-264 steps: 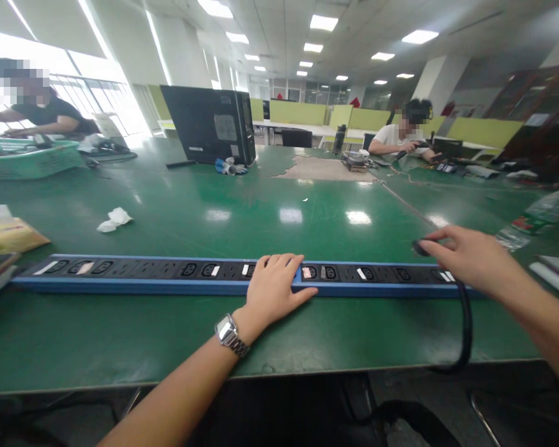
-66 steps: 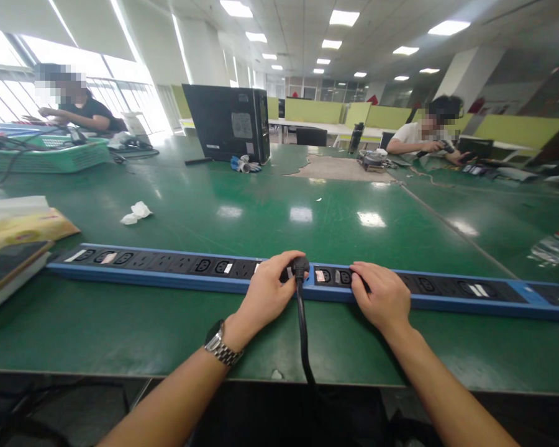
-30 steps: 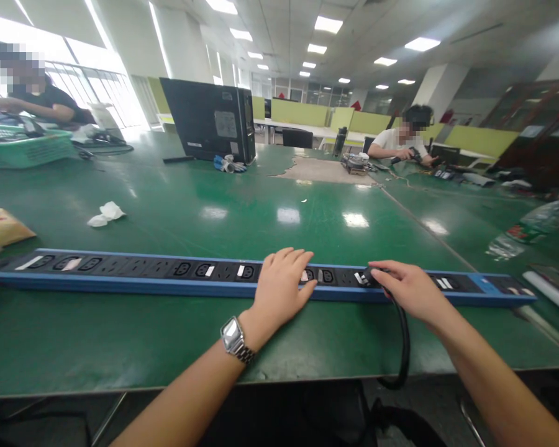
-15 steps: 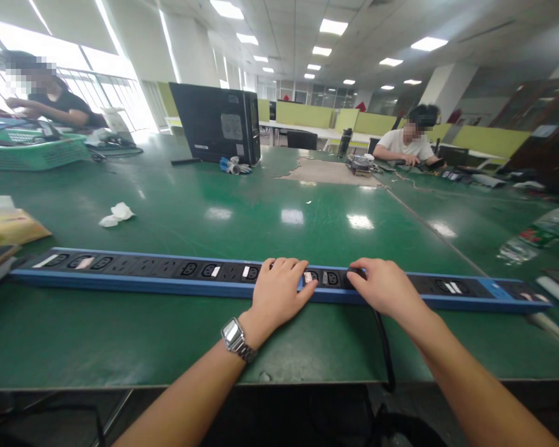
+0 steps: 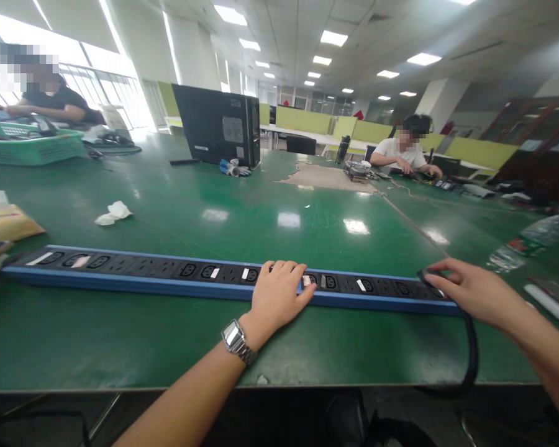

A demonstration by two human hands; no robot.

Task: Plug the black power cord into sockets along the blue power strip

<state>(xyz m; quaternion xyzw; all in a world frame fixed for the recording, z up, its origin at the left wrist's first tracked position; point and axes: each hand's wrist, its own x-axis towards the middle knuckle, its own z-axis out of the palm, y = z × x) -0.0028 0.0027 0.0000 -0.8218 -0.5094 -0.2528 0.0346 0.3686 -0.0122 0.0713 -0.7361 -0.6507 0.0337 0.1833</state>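
A long blue-and-black power strip (image 5: 140, 279) lies across the green table in front of me, with a row of sockets and a few white stickers on its top. My left hand (image 5: 278, 292) grips it near the middle, fingers over the far side and thumb on the near edge. Toward the strip's right end, my right hand (image 5: 477, 292) pinches a black plug (image 5: 425, 275) at the sockets; whether it is pushed in is hidden. From that hand a thick black cord (image 5: 472, 354) loops down past the table's front edge.
A black computer case (image 5: 214, 127) stands at the back, gloves (image 5: 234, 167) beside it. Crumpled tissue (image 5: 115, 213) lies left of centre. A plastic bottle (image 5: 531, 239) is on the right, a green basket (image 5: 37, 149) far left. Two people sit across the table.
My right hand has moved right along the strip with the plug and cord, uncovering several sockets. My left hand stays where it was.
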